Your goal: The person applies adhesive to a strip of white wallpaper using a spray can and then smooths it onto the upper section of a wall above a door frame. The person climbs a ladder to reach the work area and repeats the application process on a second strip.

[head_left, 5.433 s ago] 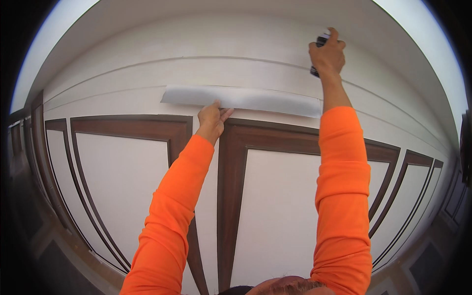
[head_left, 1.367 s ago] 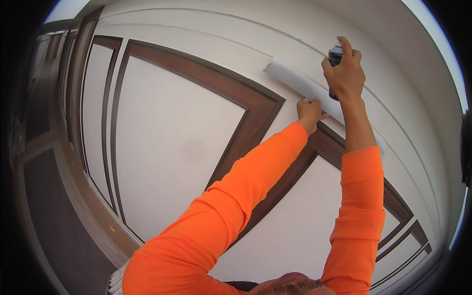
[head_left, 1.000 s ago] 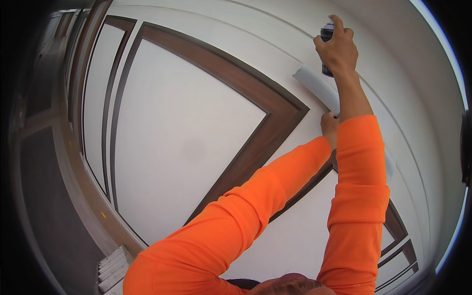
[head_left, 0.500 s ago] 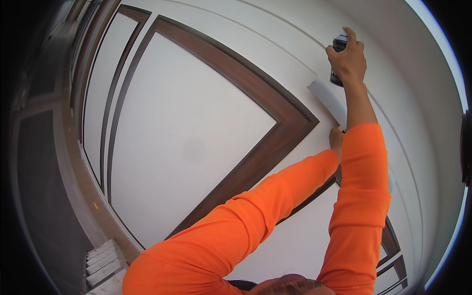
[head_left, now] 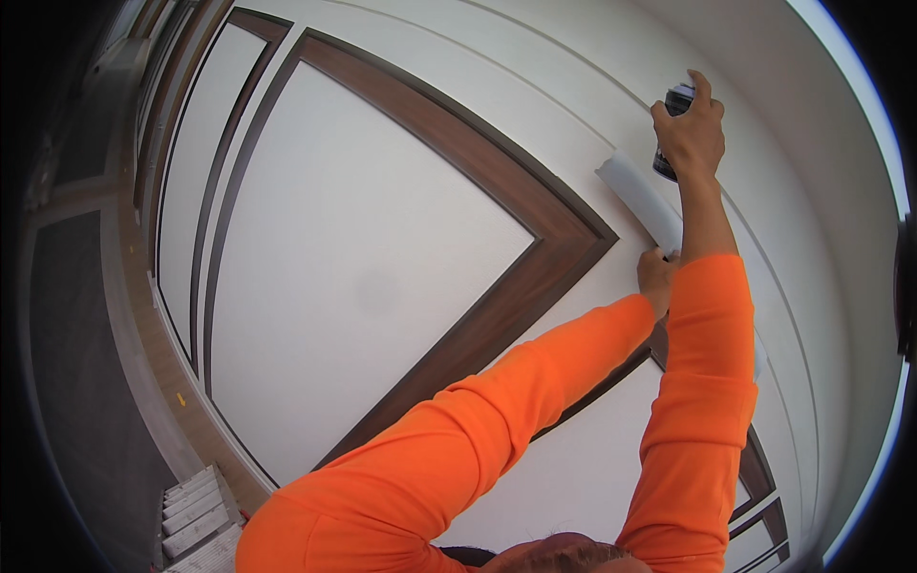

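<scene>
A dark spray can [head_left: 663,164] with a pale top is gripped in my right hand [head_left: 695,134], raised high against the white wall. The index finger lies over the can's top. Lower down, my left hand [head_left: 655,275] is closed on the edge of a pale, slightly curled sheet [head_left: 638,196], held near the wall below the can. The right forearm hides part of that sheet; a sliver of it shows on the arm's far side. Both arms wear orange sleeves, and the right one passes in front of the left hand.
Brown wooden panel moulding [head_left: 564,234] frames a large white wall panel [head_left: 373,267], left of my hands. More framed panels continue at lower right. At lower left are ribbed metal steps [head_left: 198,516] and a dark floor strip [head_left: 81,353]. A ceiling edge curves along the right.
My right hand and the spray can have shifted a little down and to the right. The left hand with the sheet is nearly where it was.
</scene>
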A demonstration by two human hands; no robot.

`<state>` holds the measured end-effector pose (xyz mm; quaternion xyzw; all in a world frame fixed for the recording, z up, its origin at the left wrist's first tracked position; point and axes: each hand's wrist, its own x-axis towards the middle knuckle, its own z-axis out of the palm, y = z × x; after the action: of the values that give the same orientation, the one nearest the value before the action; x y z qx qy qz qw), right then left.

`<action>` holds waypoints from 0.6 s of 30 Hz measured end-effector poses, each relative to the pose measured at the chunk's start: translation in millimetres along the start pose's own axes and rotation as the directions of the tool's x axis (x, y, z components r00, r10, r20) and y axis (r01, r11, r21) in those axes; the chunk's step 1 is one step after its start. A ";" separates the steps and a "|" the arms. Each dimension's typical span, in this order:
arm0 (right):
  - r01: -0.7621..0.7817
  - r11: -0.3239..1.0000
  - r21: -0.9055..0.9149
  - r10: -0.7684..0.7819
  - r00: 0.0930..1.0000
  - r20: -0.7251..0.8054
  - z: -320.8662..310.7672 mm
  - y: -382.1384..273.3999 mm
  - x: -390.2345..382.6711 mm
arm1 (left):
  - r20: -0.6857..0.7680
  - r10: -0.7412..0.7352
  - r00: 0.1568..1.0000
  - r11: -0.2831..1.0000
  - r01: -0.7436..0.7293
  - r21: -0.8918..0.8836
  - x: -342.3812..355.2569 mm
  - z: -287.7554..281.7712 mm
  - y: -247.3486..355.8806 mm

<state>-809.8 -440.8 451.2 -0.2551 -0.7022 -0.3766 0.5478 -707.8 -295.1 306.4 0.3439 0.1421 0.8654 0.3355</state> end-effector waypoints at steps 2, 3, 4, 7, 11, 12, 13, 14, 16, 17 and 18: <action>0.008 1.000 -0.019 -0.008 1.000 0.012 -3.0 10.6 -2.7 | -0.014 0.035 0.999 0.998 -0.034 0.050 -11.1 2.0 11.5; 0.010 0.999 -0.033 -0.009 1.000 0.021 -2.3 17.5 -4.3 | -0.005 -0.008 1.000 0.999 0.008 0.031 -17.4 1.8 16.0; 0.025 1.000 -0.020 -0.024 1.000 0.020 -3.1 19.8 -4.8 | 0.004 -0.045 0.999 0.999 0.045 0.016 -22.9 -0.8 23.8; 0.055 0.998 0.003 -0.055 0.998 0.018 -6.0 19.8 -4.0 | 0.025 -0.049 0.998 0.998 0.050 -0.036 -25.4 -2.3 29.3; 0.042 0.999 -0.019 -0.042 0.999 0.002 -13.5 9.7 1.6 | 0.023 0.002 1.000 1.000 -0.002 -0.021 -18.5 -7.2 34.5; 0.033 0.999 -0.030 -0.033 0.999 -0.006 -14.6 10.1 1.8 | 0.011 -0.032 0.999 0.999 0.032 -0.034 -19.2 -7.5 36.6; 0.016 0.999 -0.041 -0.017 1.000 -0.020 -16.8 22.9 -2.3 | 0.015 -0.088 0.996 0.995 0.088 -0.054 -31.0 -3.6 40.6; 0.008 0.999 -0.036 -0.010 0.999 -0.040 -20.5 29.6 -4.7 | 0.009 -0.127 0.992 0.989 0.128 -0.071 -35.2 -3.3 44.1; 0.006 1.000 -0.024 -0.008 0.997 -0.072 -29.8 38.2 -10.1 | 0.054 -0.190 0.980 0.975 0.195 -0.106 -37.6 -4.1 51.5; 0.012 1.000 -0.018 -0.013 0.996 -0.084 -36.1 40.5 -13.4 | 0.076 -0.217 0.973 0.967 0.225 -0.122 -37.0 -4.9 54.5; 0.017 1.000 -0.013 -0.018 0.995 -0.095 -41.6 43.1 -16.8 | 0.089 -0.217 0.972 0.969 0.225 -0.099 -36.7 -6.5 56.6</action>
<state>-748.0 -448.3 450.6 -0.2340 -0.6752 -0.3974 0.5757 -719.8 -361.7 310.4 0.3405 0.1193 0.8150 0.4533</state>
